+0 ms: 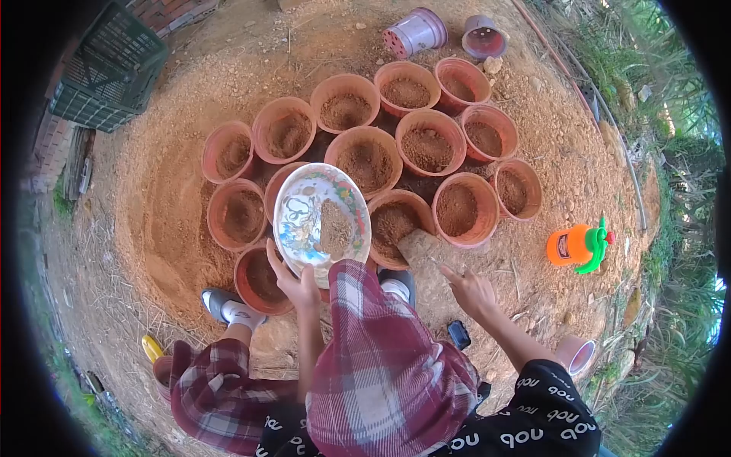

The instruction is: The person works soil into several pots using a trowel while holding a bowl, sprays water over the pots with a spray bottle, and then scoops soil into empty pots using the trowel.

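My left hand [295, 285] grips the lower left rim of a white bowl [298, 221] with a colourful printed pattern. The bowl is tilted, and some loose brown soil [335, 230] lies on its right side. My right hand [474, 294] is closed around the handle of a trowel [426, 250], whose broad blade is coated with dirt. The blade's tip reaches over the right rim of a terracotta-coloured pot [394, 234] partly filled with soil. The bowl partly covers another pot [278, 186] behind it.
Several soil-holding pots [365, 160] cluster ahead. An orange spray bottle [571, 245] lies to the right, with a dark small object [458, 335] near my feet. A green crate [106, 65] stands far left. Two purplish pots [416, 33] lie at the back. A hose [624, 152] runs along the right.
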`<state>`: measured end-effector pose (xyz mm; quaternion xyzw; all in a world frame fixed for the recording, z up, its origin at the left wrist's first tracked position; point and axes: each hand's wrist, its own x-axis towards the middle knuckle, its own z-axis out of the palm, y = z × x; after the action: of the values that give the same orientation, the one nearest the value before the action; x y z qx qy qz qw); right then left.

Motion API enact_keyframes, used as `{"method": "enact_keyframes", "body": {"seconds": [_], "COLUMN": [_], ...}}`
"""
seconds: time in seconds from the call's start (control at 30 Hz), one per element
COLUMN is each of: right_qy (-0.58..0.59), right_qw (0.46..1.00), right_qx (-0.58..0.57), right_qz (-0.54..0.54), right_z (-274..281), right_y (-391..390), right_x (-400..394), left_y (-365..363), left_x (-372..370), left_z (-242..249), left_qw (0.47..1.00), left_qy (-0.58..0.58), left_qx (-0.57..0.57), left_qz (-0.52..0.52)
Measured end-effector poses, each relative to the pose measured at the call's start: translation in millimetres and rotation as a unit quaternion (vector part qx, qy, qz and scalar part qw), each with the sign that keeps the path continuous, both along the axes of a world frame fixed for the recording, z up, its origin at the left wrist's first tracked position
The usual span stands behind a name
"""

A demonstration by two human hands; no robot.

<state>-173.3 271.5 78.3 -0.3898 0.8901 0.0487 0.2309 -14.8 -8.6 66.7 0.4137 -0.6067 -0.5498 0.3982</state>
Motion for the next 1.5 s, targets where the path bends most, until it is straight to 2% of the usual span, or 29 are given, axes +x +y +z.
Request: {"method": "enact_keyframes", "body": {"seconds": [0.17, 0.3, 0.43, 0.53, 0.57, 0.6, 0.63, 0.7, 0.87, 0.93, 0.97, 1.03, 1.07, 1.17, 1.23, 1.37, 1.43, 1.47, 1.5], "right_qy": [-0.037, -0.031, -0.078, -0.111, -0.242, -0.364, -0.359, -0.434, -0.443, -0.365, -0.365, -0.383, -0.383, -0.399, -0.496, -0.532, -0.505, -0.549, -0.554], "right_qw": [0.999, 0.996, 0.985, 0.975, 0.945, 0.886, 0.888, 0.82, 0.836, 0.887, 0.887, 0.903, 0.903, 0.896, 0.83, 0.813, 0.828, 0.784, 0.78], "right_qx": [-0.027, -0.049, -0.117, -0.168, -0.106, -0.043, -0.046, -0.019, -0.001, -0.052, -0.053, 0.036, 0.03, -0.009, -0.101, -0.106, -0.005, -0.04, -0.042], "right_qz": [-0.025, -0.066, -0.103, -0.096, -0.194, -0.283, -0.284, -0.373, -0.324, -0.277, -0.277, -0.192, -0.193, -0.196, -0.235, -0.211, -0.244, -0.286, -0.287], "right_z": [37.4, 53.8, -7.1, -7.6, 8.3, 22.5, 33.2, 47.8, 102.7, 111.3, 109.4, 102.4, 100.5, 100.6, 112.4, 133.6, 129.6, 120.8, 116.3], "right_y": [-12.5, -39.4, -71.0, -87.2, -89.6, -90.9, -90.3, -83.8, -75.0, -68.4, -66.0, -60.5, -55.9, -39.0, -28.1, -39.2, -52.7, -58.1, -68.2], "right_x": [-2.4, -7.0, -11.7, -18.6, -27.5, -35.9, -42.1, -50.9, -53.5, -43.3, -44.4, -49.9, -51.5, -66.4, -84.2, -126.3, -145.0, -149.6, -152.5], "left_y": [0.3, 1.6, 0.8, 1.1, 1.2, 0.8, 0.5, 1.6, 0.1, 0.4, 0.0, -3.5, -5.4, -11.0, -14.6, -32.0, -39.4, -42.0, -44.4], "left_x": [-2.7, -3.0, -1.0, -0.1, 0.6, -0.3, -2.0, -2.9, -2.3, -2.2, -1.6, -2.1, -1.2, -1.6, -9.2, -33.7, -47.4, -53.8, -59.8], "left_z": [5.1, 0.6, -6.3, -3.8, -2.2, -0.8, 0.0, 2.3, 0.4, 1.2, -0.1, -6.7, -10.9, -13.5, -8.9, -7.2, -4.6, -6.3, -6.9], "left_qw": [1.0, 1.0, 1.0, 1.0, 1.0, 1.0, 1.0, 0.999, 1.0, 1.0, 1.0, 0.998, 0.998, 0.994, 0.992, 0.992, 0.99, 0.991, 0.992], "left_qy": [-0.02, 0.012, 0.024, 0.006, 0.008, 0.015, 0.022, 0.034, 0.013, 0.022, 0.022, 0.055, 0.056, 0.093, 0.107, 0.123, 0.129, 0.124, 0.118], "left_qx": [-0.02, 0.006, 0.0, -0.001, -0.003, -0.011, -0.019, -0.005, -0.008, 0.009, 0.008, 0.019, 0.015, 0.052, 0.068, 0.037, 0.042, 0.027, 0.013], "left_qz": [-0.009, 0.0, -0.004, -0.003, -0.007, -0.007, -0.006, -0.004, 0.009, 0.013, 0.013, 0.011, 0.008, 0.009, -0.005, -0.016, -0.029, -0.038, -0.046]}}
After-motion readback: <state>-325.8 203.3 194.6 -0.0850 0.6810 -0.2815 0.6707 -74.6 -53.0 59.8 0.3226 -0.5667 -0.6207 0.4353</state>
